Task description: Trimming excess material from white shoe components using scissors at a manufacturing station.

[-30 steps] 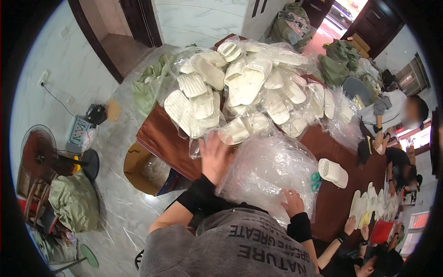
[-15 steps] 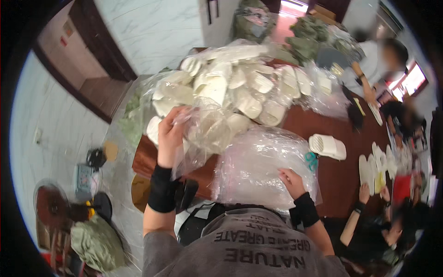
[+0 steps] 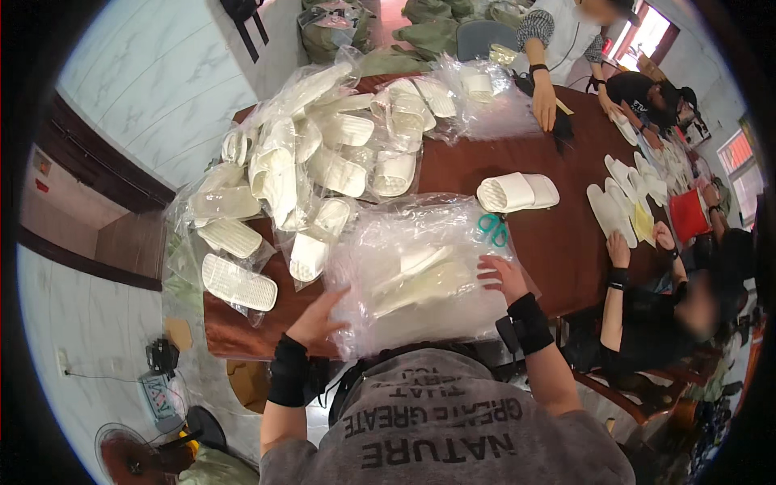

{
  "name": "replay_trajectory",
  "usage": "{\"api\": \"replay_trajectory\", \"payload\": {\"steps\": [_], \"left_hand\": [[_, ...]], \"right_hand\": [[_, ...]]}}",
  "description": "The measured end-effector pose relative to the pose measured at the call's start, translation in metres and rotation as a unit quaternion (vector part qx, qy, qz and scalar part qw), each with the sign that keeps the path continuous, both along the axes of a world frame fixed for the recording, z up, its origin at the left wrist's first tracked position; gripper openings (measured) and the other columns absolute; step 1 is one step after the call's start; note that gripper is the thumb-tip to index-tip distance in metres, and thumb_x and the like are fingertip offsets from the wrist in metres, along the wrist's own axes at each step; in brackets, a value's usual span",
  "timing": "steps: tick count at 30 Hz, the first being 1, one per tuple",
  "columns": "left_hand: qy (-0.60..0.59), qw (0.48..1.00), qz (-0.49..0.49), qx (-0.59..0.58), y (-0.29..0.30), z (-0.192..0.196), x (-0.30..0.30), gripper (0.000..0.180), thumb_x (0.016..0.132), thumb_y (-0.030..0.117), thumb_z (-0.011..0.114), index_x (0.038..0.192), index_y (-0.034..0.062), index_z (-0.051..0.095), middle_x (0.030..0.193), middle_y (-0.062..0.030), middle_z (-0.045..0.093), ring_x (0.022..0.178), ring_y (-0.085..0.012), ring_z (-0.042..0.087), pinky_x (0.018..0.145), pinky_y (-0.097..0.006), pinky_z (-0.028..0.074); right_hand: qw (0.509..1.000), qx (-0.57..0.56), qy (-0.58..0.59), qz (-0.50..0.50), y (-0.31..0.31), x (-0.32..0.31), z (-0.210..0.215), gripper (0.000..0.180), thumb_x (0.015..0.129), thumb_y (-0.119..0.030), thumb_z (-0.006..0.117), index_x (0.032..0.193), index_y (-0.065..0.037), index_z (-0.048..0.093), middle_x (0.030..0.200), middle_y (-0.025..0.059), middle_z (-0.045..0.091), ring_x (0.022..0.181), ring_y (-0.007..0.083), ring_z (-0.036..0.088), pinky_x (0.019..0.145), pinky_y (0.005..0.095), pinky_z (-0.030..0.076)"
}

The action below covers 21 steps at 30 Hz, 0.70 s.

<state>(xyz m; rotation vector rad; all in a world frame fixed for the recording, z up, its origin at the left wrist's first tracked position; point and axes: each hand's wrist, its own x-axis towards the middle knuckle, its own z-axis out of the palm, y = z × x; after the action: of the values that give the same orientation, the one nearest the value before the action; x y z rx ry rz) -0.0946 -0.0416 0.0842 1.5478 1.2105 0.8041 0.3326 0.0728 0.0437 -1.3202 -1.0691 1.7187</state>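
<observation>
A heap of clear plastic bags [image 3: 420, 267] with white slippers inside lies at the near edge of the dark wooden table [image 3: 558, 234]. My left hand [image 3: 319, 315] rests open against the heap's left edge. My right hand [image 3: 503, 275] lies flat on its right side, fingers spread. Both wrists wear black bands. Beyond the heap, a large pile of bagged white slippers [image 3: 323, 162] covers the table's left and far part. A loose pair of white slippers [image 3: 517, 192] sits to the right, with teal scissors [image 3: 491, 229] beside the heap.
Other people work along the table's right and far side, with several flat white insoles [image 3: 622, 198] and a red container [image 3: 689, 217] before them. Green sacks [image 3: 420, 28] stand at the back. A fan [image 3: 129, 457] and a power strip [image 3: 162, 356] are on the floor at left.
My left hand has come down from the big slipper pile to the near heap's left edge. The view has swung, and my right hand stays on the heap.
</observation>
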Motion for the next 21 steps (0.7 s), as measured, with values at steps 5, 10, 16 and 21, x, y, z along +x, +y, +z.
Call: {"api": "replay_trajectory", "payload": {"steps": [5, 10, 16, 21], "left_hand": [[0.043, 0.999, -0.031, -0.009, 0.01, 0.034, 0.023, 0.058, 0.083, 0.015, 0.067, 0.135, 0.0041, 0.044, 0.135, -0.016, 0.048, 0.126, -0.0269, 0.045, 0.105, -0.034, 0.034], [0.2, 0.967, 0.06, 0.146, 0.061, 0.013, 0.077, 0.05, 0.086, 0.033, 0.065, 0.125, 0.004, 0.052, 0.125, -0.0164, 0.056, 0.114, -0.0343, 0.053, 0.096, -0.04, 0.043], [0.327, 0.941, 0.043, 0.072, 0.094, -0.036, 0.089, 0.039, 0.084, 0.042, 0.062, 0.104, 0.0083, 0.061, 0.099, -0.0166, 0.064, 0.092, -0.035, 0.061, 0.077, -0.045, 0.048], [0.183, 0.974, 0.068, 0.118, 0.088, 0.067, 0.076, 0.02, 0.086, 0.025, 0.064, 0.091, 0.006, 0.062, 0.074, -0.0171, 0.062, 0.071, -0.034, 0.062, 0.062, -0.038, 0.047]], "right_hand": [[0.996, -0.001, -0.082, 0.021, 0.002, -0.005, -0.018, 0.049, 0.092, -0.042, 0.052, 0.124, -0.006, 0.055, 0.101, 0.0097, 0.062, 0.084, 0.0158, 0.062, 0.064, 0.03, 0.052], [0.968, 0.014, -0.223, 0.113, 0.004, -0.033, -0.005, 0.071, 0.085, -0.038, 0.065, 0.141, -0.005, 0.036, 0.098, 0.012, 0.061, 0.076, 0.0171, 0.061, 0.056, 0.0292, 0.052], [0.971, 0.112, -0.098, 0.185, -0.009, -0.037, -0.027, 0.076, 0.081, -0.012, 0.068, 0.146, -0.01, 0.029, 0.106, 0.0147, 0.055, 0.081, 0.0171, 0.058, 0.069, 0.0273, 0.051], [0.976, 0.15, -0.061, 0.146, -0.011, -0.016, 0.005, 0.044, 0.083, -0.005, 0.063, 0.126, -0.006, 0.051, 0.1, 0.0061, 0.059, 0.082, 0.0122, 0.055, 0.072, 0.0274, 0.049]]}}
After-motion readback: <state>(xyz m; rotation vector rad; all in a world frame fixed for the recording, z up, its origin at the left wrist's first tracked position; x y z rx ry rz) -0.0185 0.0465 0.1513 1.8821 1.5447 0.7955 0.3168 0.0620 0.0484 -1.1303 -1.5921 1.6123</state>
